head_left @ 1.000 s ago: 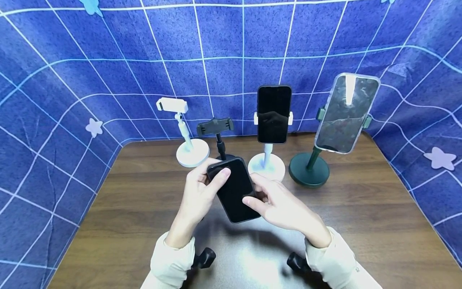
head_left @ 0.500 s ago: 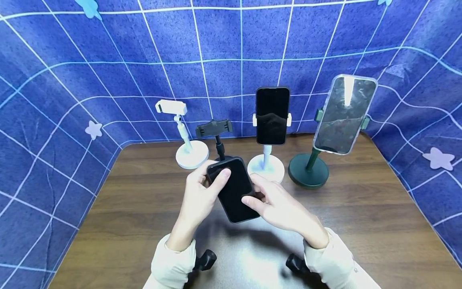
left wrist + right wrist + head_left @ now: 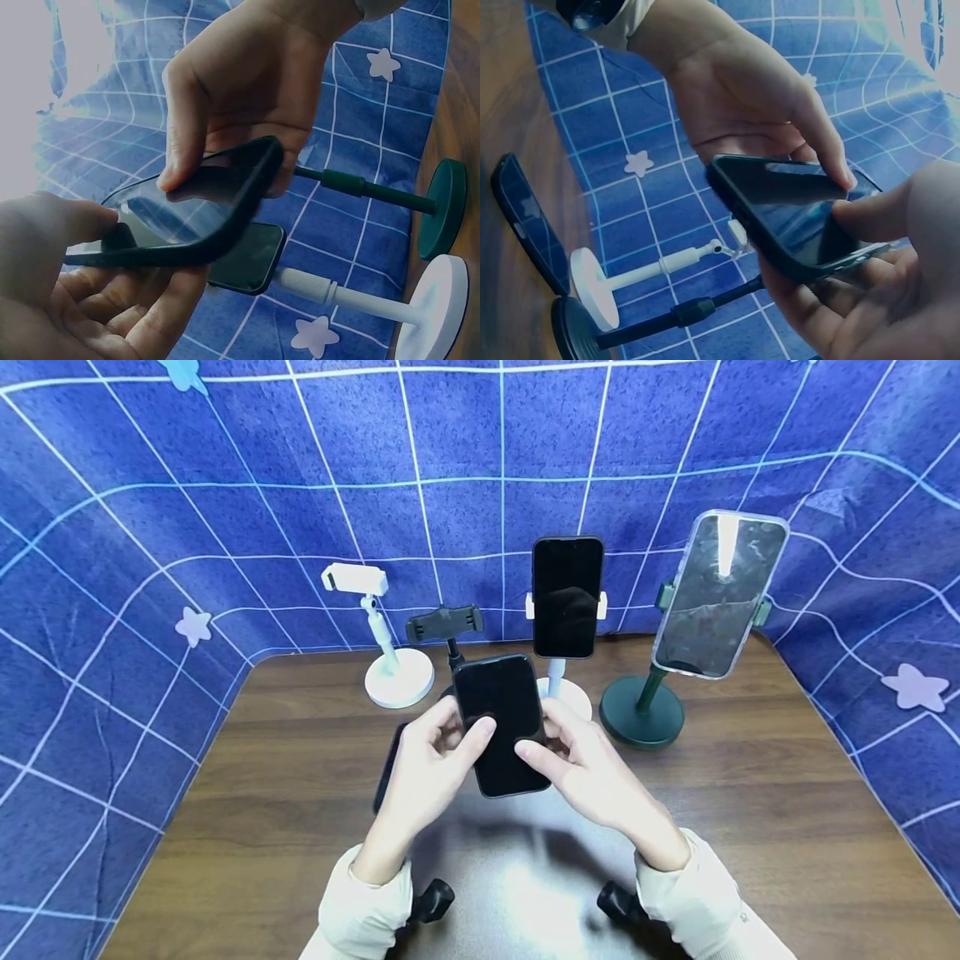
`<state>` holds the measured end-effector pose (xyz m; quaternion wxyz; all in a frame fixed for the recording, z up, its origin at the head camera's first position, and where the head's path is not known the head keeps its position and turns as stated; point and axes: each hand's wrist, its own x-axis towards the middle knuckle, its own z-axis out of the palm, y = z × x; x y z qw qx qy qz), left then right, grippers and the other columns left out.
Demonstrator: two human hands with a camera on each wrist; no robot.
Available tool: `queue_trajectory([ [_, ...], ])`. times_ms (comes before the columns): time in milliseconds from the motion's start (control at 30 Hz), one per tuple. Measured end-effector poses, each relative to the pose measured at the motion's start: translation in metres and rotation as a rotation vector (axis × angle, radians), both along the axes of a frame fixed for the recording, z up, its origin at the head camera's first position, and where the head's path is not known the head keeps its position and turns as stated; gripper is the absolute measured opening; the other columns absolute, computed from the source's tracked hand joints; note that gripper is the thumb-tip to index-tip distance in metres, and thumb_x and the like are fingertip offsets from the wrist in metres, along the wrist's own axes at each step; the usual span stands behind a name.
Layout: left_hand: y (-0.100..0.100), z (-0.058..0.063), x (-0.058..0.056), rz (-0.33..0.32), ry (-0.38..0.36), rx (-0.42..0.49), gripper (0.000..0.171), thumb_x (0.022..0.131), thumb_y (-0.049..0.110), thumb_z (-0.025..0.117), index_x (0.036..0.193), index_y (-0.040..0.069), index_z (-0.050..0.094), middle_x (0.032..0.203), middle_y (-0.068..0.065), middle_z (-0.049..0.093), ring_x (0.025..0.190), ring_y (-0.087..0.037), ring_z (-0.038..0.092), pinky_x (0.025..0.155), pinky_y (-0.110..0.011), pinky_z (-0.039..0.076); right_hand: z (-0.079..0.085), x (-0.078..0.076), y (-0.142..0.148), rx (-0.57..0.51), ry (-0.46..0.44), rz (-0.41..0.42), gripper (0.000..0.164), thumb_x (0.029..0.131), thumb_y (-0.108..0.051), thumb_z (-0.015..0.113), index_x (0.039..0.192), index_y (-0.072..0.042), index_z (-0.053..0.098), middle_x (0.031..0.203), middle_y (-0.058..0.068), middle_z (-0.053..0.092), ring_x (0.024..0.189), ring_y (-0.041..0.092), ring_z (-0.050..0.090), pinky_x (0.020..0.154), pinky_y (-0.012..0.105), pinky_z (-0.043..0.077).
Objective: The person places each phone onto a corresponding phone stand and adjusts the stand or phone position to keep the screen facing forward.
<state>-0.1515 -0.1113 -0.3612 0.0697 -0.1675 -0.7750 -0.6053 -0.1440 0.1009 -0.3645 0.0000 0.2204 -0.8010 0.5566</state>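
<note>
My left hand [image 3: 431, 772] and right hand [image 3: 596, 772] hold a black smartphone [image 3: 504, 693] between them, one on each long side. Both thumbs lie on its dark screen, with the fingers behind. In the head view the smartphone overlaps the stem and base of an unoccupied black phone stand [image 3: 446, 624]. Beside my left wrist a second dark phone [image 3: 386, 777] lies on the table, partly hidden by that hand; the right wrist view shows more of this phone [image 3: 532, 225].
An unoccupied white phone stand [image 3: 399, 681] is at the back left. Right of the black one, another white stand [image 3: 573, 697] bears a black phone [image 3: 567, 593]. Farther right, a green stand [image 3: 641, 718] carries a larger phone in a clear case [image 3: 720, 602]. Blue grid fabric [image 3: 465, 435] surrounds the wooden table [image 3: 750, 827].
Both hands have raised the smartphone a little towards the stands, moved it right and turned it more upright. The phone lying on the table has come into sight beside the left wrist.
</note>
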Motion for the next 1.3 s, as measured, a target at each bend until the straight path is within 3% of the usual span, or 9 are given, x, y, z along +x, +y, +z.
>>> queue_trajectory([
  [67, 0.001, 0.000, 0.001, 0.007, 0.002, -0.051, 0.014, 0.098, 0.026, 0.072, 0.093, 0.014, 0.066, 0.068, 0.002, 0.055, 0.054, -0.007, 0.043, 0.049, -0.023, 0.028, 0.001, 0.000, 0.001, -0.024, 0.035, -0.043, 0.022, 0.099, -0.012, 0.066, 0.121, -0.014, 0.063, 0.090, -0.006, 0.064, 0.076, 0.008, 0.059, 0.067, 0.025, 0.048],
  [100, 0.001, 0.000, 0.001, 0.009, -0.002, -0.069, 0.015, 0.097, 0.027, 0.072, 0.092, 0.014, 0.065, 0.068, 0.002, 0.055, 0.054, -0.007, 0.045, 0.049, -0.023, 0.030, 0.001, 0.000, 0.002, -0.035, 0.053, -0.061, 0.024, 0.099, -0.012, 0.067, 0.123, -0.014, 0.063, 0.092, -0.004, 0.062, 0.075, 0.009, 0.056, 0.066, 0.025, 0.047],
  [233, 0.001, 0.002, 0.003, 0.005, -0.051, -0.103, 0.014, 0.095, 0.029, 0.075, 0.106, 0.021, 0.072, 0.083, 0.001, 0.071, 0.066, -0.011, 0.067, 0.056, -0.025, 0.045, 0.001, -0.002, 0.002, -0.114, 0.080, -0.086, 0.037, 0.099, -0.007, 0.066, 0.134, -0.012, 0.060, 0.112, 0.001, 0.072, 0.090, 0.009, 0.065, 0.073, 0.025, 0.051],
  [300, 0.002, 0.002, 0.003, -0.014, -0.073, -0.096, 0.017, 0.094, 0.027, 0.077, 0.109, 0.021, 0.072, 0.087, 0.000, 0.075, 0.071, -0.014, 0.072, 0.060, -0.027, 0.052, 0.001, -0.002, 0.003, -0.140, 0.069, -0.095, 0.039, 0.099, -0.007, 0.065, 0.138, -0.012, 0.057, 0.111, 0.005, 0.077, 0.092, 0.008, 0.069, 0.076, 0.024, 0.053],
  [533, 0.004, 0.004, 0.007, -0.130, -0.114, -0.029, 0.026, 0.091, 0.012, 0.079, 0.115, 0.019, 0.070, 0.089, -0.003, 0.079, 0.073, -0.027, 0.077, 0.066, -0.039, 0.063, 0.003, -0.001, 0.002, -0.175, 0.047, -0.143, 0.030, 0.099, -0.008, 0.067, 0.128, -0.009, 0.060, 0.106, 0.008, 0.078, 0.088, 0.008, 0.067, 0.074, 0.022, 0.052],
  [667, 0.007, 0.003, 0.008, -0.140, -0.137, 0.030, 0.025, 0.090, 0.005, 0.077, 0.114, 0.011, 0.070, 0.089, -0.011, 0.078, 0.075, -0.031, 0.077, 0.066, -0.043, 0.063, 0.002, -0.001, 0.001, -0.184, 0.055, -0.124, 0.034, 0.099, -0.008, 0.067, 0.132, -0.010, 0.058, 0.108, 0.008, 0.078, 0.092, 0.008, 0.068, 0.075, 0.022, 0.053],
  [833, 0.008, 0.002, 0.008, -0.138, -0.162, 0.083, 0.026, 0.091, 0.000, 0.075, 0.115, 0.004, 0.067, 0.092, -0.018, 0.077, 0.076, -0.025, 0.078, 0.065, -0.041, 0.063, 0.000, -0.002, 0.001, -0.215, 0.028, -0.096, 0.041, 0.099, -0.009, 0.067, 0.138, -0.014, 0.057, 0.112, 0.008, 0.077, 0.098, 0.012, 0.072, 0.081, 0.024, 0.057],
  [1033, 0.005, 0.003, 0.008, -0.134, -0.133, 0.139, 0.027, 0.092, 0.000, 0.074, 0.118, 0.000, 0.065, 0.096, -0.023, 0.076, 0.079, -0.023, 0.078, 0.064, -0.042, 0.063, -0.003, -0.002, -0.002, -0.219, -0.002, -0.053, 0.036, 0.099, -0.009, 0.068, 0.133, -0.015, 0.059, 0.121, 0.006, 0.070, 0.103, 0.018, 0.072, 0.085, 0.029, 0.059],
  [1300, -0.002, 0.008, 0.005, -0.125, -0.126, 0.219, 0.031, 0.092, -0.006, 0.070, 0.122, -0.005, 0.062, 0.100, -0.030, 0.072, 0.082, -0.019, 0.078, 0.065, -0.046, 0.063, -0.004, -0.001, -0.009, -0.290, -0.038, 0.022, 0.031, 0.098, -0.002, 0.066, 0.128, -0.006, 0.060, 0.112, 0.017, 0.071, 0.088, 0.022, 0.075, 0.074, 0.039, 0.063],
])
